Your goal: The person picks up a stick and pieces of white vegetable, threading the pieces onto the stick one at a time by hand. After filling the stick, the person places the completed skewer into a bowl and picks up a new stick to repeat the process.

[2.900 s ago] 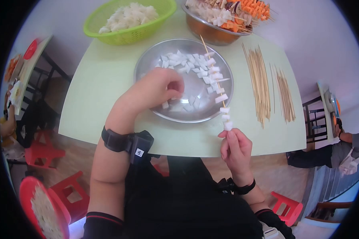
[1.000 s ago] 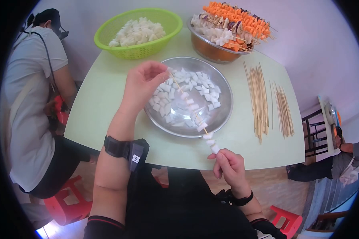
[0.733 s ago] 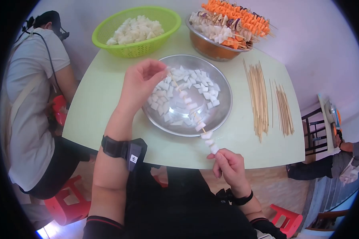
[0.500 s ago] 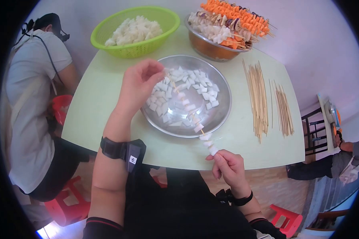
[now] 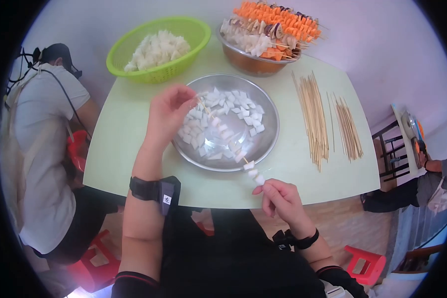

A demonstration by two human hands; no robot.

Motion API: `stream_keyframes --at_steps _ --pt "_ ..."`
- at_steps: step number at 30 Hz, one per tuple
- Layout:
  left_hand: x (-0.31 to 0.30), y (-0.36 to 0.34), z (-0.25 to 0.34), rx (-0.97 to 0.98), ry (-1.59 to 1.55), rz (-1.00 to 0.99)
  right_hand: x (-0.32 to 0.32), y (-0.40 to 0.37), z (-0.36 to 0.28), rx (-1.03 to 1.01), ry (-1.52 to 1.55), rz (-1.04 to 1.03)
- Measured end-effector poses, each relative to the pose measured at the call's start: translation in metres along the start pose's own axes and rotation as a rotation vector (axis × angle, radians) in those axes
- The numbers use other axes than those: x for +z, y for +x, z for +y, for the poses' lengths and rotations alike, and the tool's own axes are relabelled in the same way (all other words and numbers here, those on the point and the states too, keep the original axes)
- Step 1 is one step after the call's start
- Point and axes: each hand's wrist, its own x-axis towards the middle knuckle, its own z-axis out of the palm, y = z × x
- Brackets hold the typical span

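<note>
Head camera: a skewer [image 5: 223, 132] lies on a diagonal over the steel bowl [image 5: 268, 134]. Its long axis runs from the counter's [image 5: 129, 129] near edge toward the far left. The right hand [image 5: 278, 198] is pinched on the near end, just behind three white pieces [image 5: 253, 174]. The left hand [image 5: 171, 111] is pinched at the far tip, above the bowl's left rim. The hands are well apart.

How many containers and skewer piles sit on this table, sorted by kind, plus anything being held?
Green basket: 1
Metal bowls: 2, the cube bowl and the finished-skewer bowl
Bare skewer piles: 2, the left pile and the right pile
Held skewer: 1
Total: 6
</note>
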Motion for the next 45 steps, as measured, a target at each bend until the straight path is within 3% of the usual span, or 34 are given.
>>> stream_keyframes --at_steps 5,7,17,26,32,36,39,41,43,45 --pt "-0.001 0.000 0.000 0.023 0.018 0.008 -0.005 0.003 -0.008 0.094 0.237 -0.132" --pt "0.000 -0.002 0.003 -0.001 0.142 0.011 -0.002 0.006 -0.013 0.098 0.243 -0.130" --pt "0.001 -0.004 0.001 -0.027 0.009 -0.009 0.009 0.015 -0.010 0.010 0.073 -0.077" --pt "0.002 -0.001 -0.001 -0.035 -0.078 -0.048 0.013 0.023 -0.004 0.038 0.178 -0.106" --pt "0.004 -0.001 0.010 -0.077 0.074 -0.082 0.012 0.024 0.000 0.013 0.195 -0.084" --pt "0.004 0.000 0.006 0.003 0.020 -0.054 0.008 0.022 0.006 -0.024 0.310 0.034" --pt "0.002 -0.003 0.002 -0.023 0.220 -0.108 0.003 0.018 0.003 -0.025 0.343 0.085" --pt "0.005 -0.001 -0.007 0.046 0.338 -0.170 0.000 0.015 -0.004 0.016 0.199 0.181" --pt "0.004 -0.003 -0.004 -0.033 0.408 -0.240 -0.004 0.011 -0.003 -0.017 0.148 0.200" --pt "-0.001 -0.005 -0.011 0.141 0.429 -0.321 -0.007 0.005 -0.003 -0.083 0.088 0.231"
